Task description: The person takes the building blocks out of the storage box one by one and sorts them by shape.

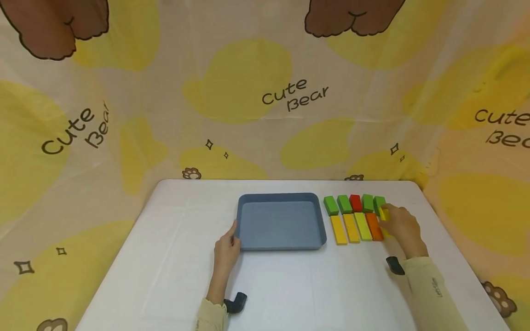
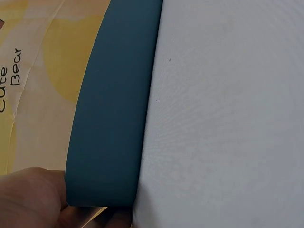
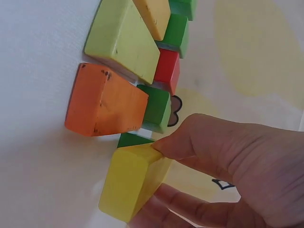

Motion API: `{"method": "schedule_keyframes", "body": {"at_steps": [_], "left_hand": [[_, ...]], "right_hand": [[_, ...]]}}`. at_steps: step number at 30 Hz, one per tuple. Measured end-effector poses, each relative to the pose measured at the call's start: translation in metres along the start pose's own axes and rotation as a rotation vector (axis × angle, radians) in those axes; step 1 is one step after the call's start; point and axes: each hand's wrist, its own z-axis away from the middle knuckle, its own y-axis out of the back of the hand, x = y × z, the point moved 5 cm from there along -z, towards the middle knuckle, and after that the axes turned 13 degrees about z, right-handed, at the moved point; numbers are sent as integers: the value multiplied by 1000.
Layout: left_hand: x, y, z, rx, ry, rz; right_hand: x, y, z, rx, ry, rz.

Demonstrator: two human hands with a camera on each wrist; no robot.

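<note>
A blue-grey rectangular tray (image 1: 281,225) lies on the table with bare inside. My left hand (image 1: 227,250) grips it at the near left corner; in the left wrist view the thumb is beside the tray's wall (image 2: 111,109), and the fingers are partly hidden behind it. At the right end of the block rows, my right hand (image 1: 402,230) pinches a yellow block (image 3: 130,180) between thumb and fingers. Beside that block stands an orange block (image 3: 102,102). Behind it, a green block (image 3: 130,139) is partly covered.
Right of the tray, blocks stand in two rows. The back row holds several green blocks (image 1: 331,206) and a red block (image 1: 355,203); the front row has yellow-orange blocks (image 1: 339,230) and a lime block (image 1: 363,226). A patterned cloth (image 1: 248,82) hangs behind the white table (image 1: 281,289).
</note>
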Motion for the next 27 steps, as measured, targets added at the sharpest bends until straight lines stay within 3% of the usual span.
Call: {"method": "schedule_keyframes", "body": {"at_steps": [7, 14, 22, 27], "left_hand": [[1, 1, -2, 8, 7, -6], [0, 1, -1, -2, 18, -5], [0, 0, -2, -2, 17, -2], [-1, -1, -3, -15, 13, 0]], "right_hand": [[-3, -1, 4, -14, 2, -2], [4, -16, -1, -84, -29, -5], [6, -22, -5, -41, 9, 17], [6, -25, -5, -89, -22, 20]]}}
